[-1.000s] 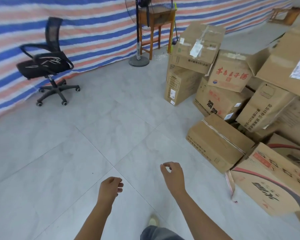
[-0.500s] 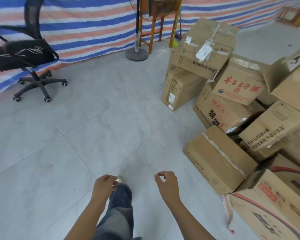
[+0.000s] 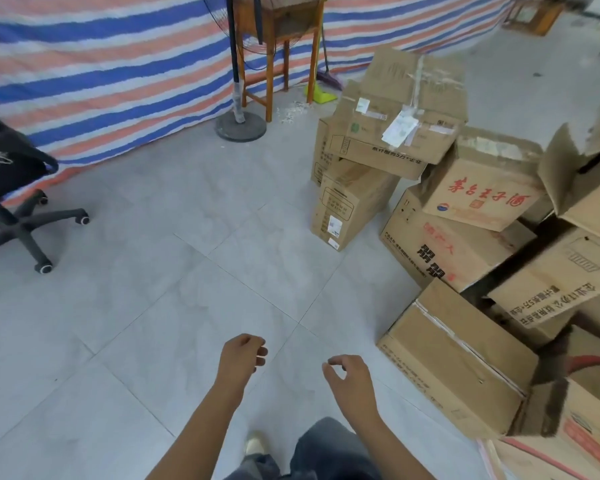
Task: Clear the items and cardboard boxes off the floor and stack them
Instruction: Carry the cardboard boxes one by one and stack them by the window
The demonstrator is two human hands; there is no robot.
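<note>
A jumbled heap of brown cardboard boxes fills the right side of the grey tiled floor. The nearest taped box (image 3: pixel 454 362) lies tilted at the lower right. Behind it sit a box with black print (image 3: pixel 440 251), a box with red characters (image 3: pixel 485 192), an upright narrow box (image 3: pixel 350 206) and a large flat box (image 3: pixel 399 116) on top. My left hand (image 3: pixel 241 358) and my right hand (image 3: pixel 352 379) hang over the bare floor with loosely curled fingers, holding nothing, left of the nearest box.
A black office chair (image 3: pixel 11 188) stands at the left. A standing fan's base (image 3: pixel 241 124) and a wooden stool (image 3: pixel 281 39) are against the striped tarp wall (image 3: pixel 101 74). My leg and shoe (image 3: pixel 257 445) show at the bottom. A wooden table (image 3: pixel 534 12) stands far right.
I have stepped closer to the boxes, which now look larger. My leg has swung back under me. Both hands stay empty and have drifted slightly right.
</note>
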